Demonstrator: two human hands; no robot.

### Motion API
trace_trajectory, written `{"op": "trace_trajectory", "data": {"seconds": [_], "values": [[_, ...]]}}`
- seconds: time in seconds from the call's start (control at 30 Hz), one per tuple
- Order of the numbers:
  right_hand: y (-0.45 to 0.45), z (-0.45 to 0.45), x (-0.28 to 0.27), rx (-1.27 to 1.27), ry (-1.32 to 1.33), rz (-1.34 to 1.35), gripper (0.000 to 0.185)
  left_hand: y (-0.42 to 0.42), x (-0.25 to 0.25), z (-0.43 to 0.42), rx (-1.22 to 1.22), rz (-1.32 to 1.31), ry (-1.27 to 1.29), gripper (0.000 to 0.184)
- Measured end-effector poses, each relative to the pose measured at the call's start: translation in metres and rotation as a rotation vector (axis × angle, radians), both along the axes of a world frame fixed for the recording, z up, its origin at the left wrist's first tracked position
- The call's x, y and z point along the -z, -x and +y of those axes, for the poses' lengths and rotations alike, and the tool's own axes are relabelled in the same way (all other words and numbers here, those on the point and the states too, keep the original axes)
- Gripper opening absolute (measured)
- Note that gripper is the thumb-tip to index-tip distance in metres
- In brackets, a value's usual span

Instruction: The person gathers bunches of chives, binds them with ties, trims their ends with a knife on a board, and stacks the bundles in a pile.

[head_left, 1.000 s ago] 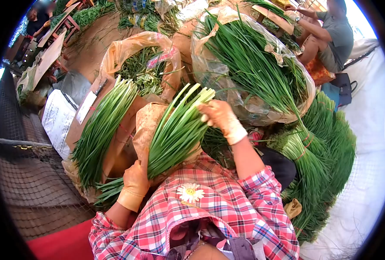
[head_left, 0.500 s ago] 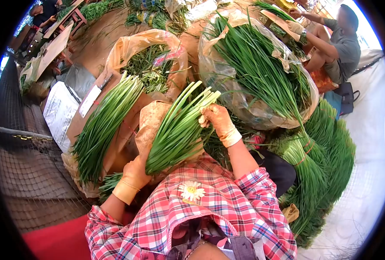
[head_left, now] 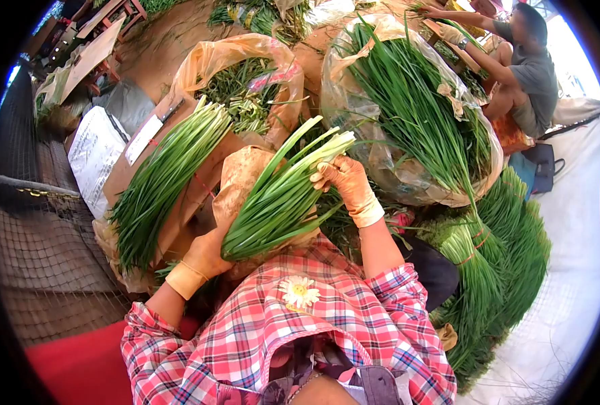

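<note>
Holding a loose bundle of green stalks between two hands set apart: pinching near its pale ends with the right hand, touching its leafy end with the left hand; cannot tell how closed, being partly hidden. Just beyond the left hand, can see a second bundle on a brown board. Beyond and between both hands, can see an orange plastic bag of cut scraps; past the right hand, a clear bag of long leaves.

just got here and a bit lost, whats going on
A gloved person is handling green stalks: the right hand is curled against them near their pale ends, the left hand is at the leafy ends. Another bunch lies on the brown board, and tied bundles are piled at the person's right.
</note>
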State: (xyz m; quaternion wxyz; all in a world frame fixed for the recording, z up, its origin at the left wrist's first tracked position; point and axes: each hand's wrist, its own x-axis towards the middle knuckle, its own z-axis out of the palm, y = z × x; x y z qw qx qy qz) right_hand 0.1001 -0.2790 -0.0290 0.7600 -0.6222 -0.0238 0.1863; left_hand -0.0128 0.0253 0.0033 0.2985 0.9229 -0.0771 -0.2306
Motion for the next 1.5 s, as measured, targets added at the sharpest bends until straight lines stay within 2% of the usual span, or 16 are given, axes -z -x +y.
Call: {"op": "trace_trajectory", "data": {"seconds": [0.13,0.2,0.23,0.3,0.37,0.43,0.5,0.57,0.63,0.7,0.77,0.83,0.93,1.07,1.23,1.5], "values": [[0.005,0.01,-0.006,0.169,-0.078,0.072,0.023,0.006,0.001,-0.007,-0.024,-0.08,-0.003,0.084],[0.001,-0.002,-0.003,0.405,-0.45,0.13,0.021,0.007,-0.011,-0.015,-0.095,0.063,-0.177,0.086],[-0.003,-0.014,-0.013,0.535,-0.611,0.169,0.02,0.009,-0.009,-0.014,-0.096,0.066,-0.175,0.086],[-0.015,-0.065,-0.002,0.505,-1.015,-0.043,0.018,0.014,-0.003,-0.005,-0.15,0.001,-0.102,0.085],[-0.003,-0.118,-0.02,0.479,-0.953,-0.139,0.019,0.016,0.005,0.004,-0.175,-0.028,-0.018,0.084],[0.014,-0.154,-0.027,0.619,-0.569,-0.223,0.014,0.018,0.014,0.014,-0.205,-0.061,0.067,0.083],[0.021,-0.168,-0.012,0.51,0.708,-0.085,0.011,0.019,0.022,0.022,-0.239,-0.049,0.165,0.082],[0.032,-0.166,0.023,-0.304,1.781,-0.239,0.032,0.024,0.026,0.028,-0.237,-0.03,0.161,0.082],[0.027,-0.143,0.003,0.007,1.455,-0.068,0.037,0.019,0.024,0.026,-0.234,-0.027,0.167,0.082],[0.015,-0.096,-0.036,0.303,0.532,-0.019,0.042,0.019,0.014,0.018,-0.251,0.012,0.143,0.08],[0.009,-0.043,-0.101,0.191,0.198,0.058,0.048,0.019,0.016,0.009,-0.229,-0.056,0.105,0.079],[-0.011,-0.006,-0.095,0.098,0.106,0.036,0.041,0.017,0.02,0.003,-0.205,-0.132,0.078,0.078],[-0.045,0.017,-0.066,-0.037,0.116,0.134,0.02,0.019,0.023,-0.001,-0.127,-0.138,-0.102,0.078],[-0.043,0.018,-0.042,-0.003,0.049,0.071,0.02,0.014,0.014,0.004,-0.169,-0.087,0.089,0.077],[-0.033,0.009,-0.025,0.048,0.065,0.042,0.022,0.003,0.004,0.01,-0.138,0.021,0.107,0.075],[-0.023,0.007,-0.005,0.125,-0.219,0.035,0.023,0.002,0.003,0.008,-0.122,0.043,0.127,0.082]]}}
